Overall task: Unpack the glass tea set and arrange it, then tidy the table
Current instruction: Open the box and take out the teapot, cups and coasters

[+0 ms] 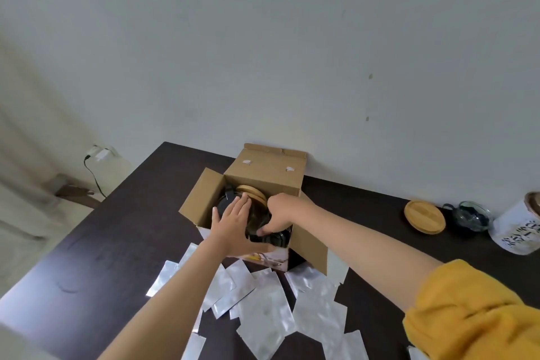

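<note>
Both hands in the box (264,175) on the desk (122,231). Left hand (233,223) lies flat and open over the glass pot (257,221), steadying it; right hand (279,213) curls into the gap, probably seeking a grip, hold unclear. Lift looks next.

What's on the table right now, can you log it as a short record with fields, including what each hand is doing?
table: dark wood
box: open cardboard, flaps out, near the wall
in box: glass teapot, wooden lids behind it
left hand: fingers spread over the teapot
right hand: reaching into the box, fingers curled at the teapot
in front of box: silver pouches, scattered
right side: wooden lid, small glass pot, white canister
</note>
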Available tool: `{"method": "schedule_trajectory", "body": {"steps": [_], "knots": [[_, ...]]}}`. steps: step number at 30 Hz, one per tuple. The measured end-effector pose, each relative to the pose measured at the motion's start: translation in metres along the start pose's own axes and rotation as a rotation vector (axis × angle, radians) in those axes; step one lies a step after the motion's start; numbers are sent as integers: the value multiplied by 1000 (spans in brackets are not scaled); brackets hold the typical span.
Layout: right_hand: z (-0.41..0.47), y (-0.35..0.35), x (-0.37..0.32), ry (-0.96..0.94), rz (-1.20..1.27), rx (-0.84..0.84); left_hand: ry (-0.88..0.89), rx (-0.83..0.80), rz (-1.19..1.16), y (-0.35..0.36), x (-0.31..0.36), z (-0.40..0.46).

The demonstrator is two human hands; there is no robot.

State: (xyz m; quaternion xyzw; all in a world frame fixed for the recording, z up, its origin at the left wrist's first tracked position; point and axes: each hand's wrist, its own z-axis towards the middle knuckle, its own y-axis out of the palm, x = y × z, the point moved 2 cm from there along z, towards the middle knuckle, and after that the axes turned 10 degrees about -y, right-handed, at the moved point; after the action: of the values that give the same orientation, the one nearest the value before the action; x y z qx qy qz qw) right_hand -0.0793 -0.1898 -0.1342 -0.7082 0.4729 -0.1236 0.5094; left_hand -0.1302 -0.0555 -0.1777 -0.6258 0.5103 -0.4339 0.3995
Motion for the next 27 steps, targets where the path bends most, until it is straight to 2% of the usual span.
{"method": "schedule_trajectory", "body": {"steps": [7, 10, 13, 21, 24, 27], "knots": [[10, 14, -17, 43, -171, -57, 47, 59, -5, 10, -5, 0], [12, 15, -20, 51, -147, -42, 61, 63, -20, 9, -6, 0], [7, 6, -19, 53, -57, 41, 70, 70, -31, 10, -6, 0], [-40, -43, 7, 83, 148, 396, 57, 93, -59, 15, -6, 3], [-65, -40, 33, 116, 215, 450, 44, 109, -56, 14, -2, 1], [-93, -21, 68, 251, 205, 427, -36, 138, -83, 12, 14, -4]]}}
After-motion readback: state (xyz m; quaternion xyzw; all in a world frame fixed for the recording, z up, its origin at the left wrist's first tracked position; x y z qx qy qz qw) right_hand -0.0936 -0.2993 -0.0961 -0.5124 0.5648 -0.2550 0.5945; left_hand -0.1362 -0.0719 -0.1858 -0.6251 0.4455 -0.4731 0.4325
